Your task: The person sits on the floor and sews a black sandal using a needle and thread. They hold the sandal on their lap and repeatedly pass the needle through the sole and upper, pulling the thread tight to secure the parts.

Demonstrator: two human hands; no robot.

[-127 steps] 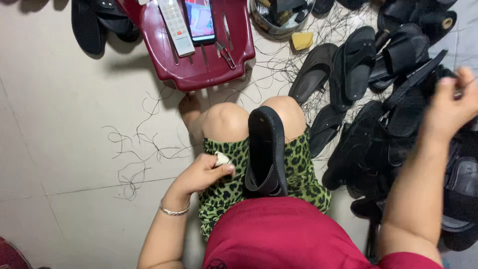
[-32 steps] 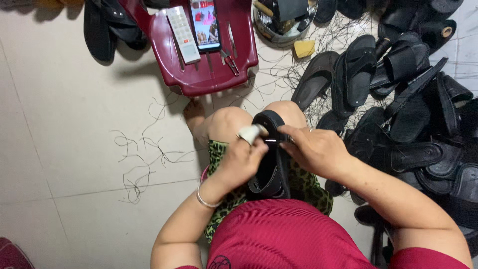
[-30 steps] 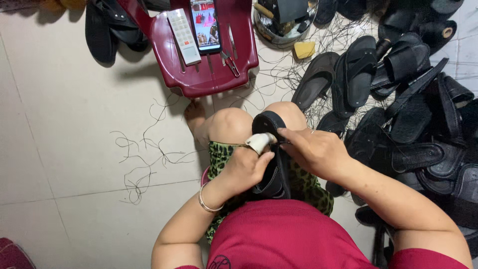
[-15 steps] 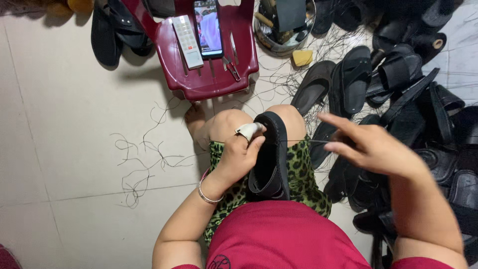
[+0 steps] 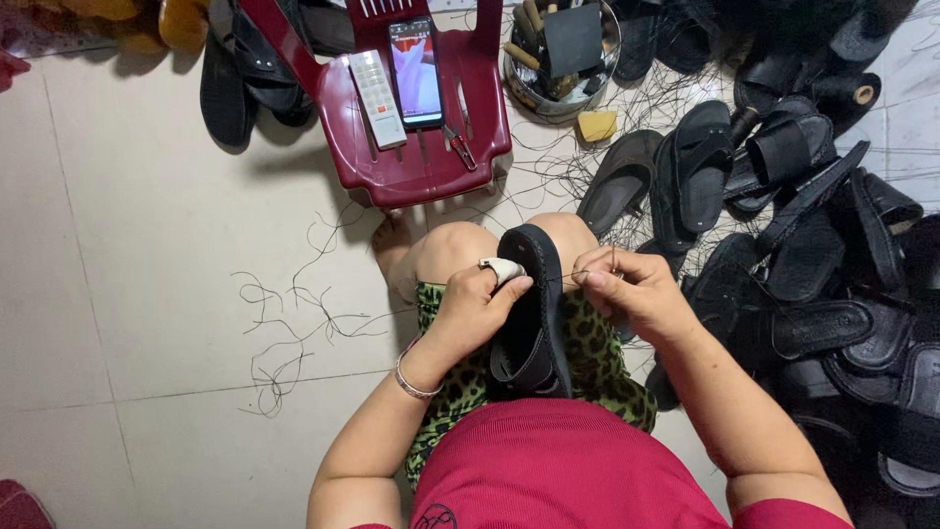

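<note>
A black sandal stands on edge between my knees, over my leopard-print shorts. My left hand grips its left side, with a white guard on the forefinger pressed to the sole's rim. Just right of the sandal, my right hand pinches a thin needle with dark thread, fingers closed near the sole's edge. A silver bangle sits on my left wrist.
A dark red plastic chair in front holds a phone, a remote and small scissors. A metal tin of tools and a yellow block lie beyond. Several black sandals are heaped right. Thread scraps litter the floor.
My right hand, stretched out to the right half a second ago, has come back beside the sandal's sole. My left hand has kept hold of the sandal.
</note>
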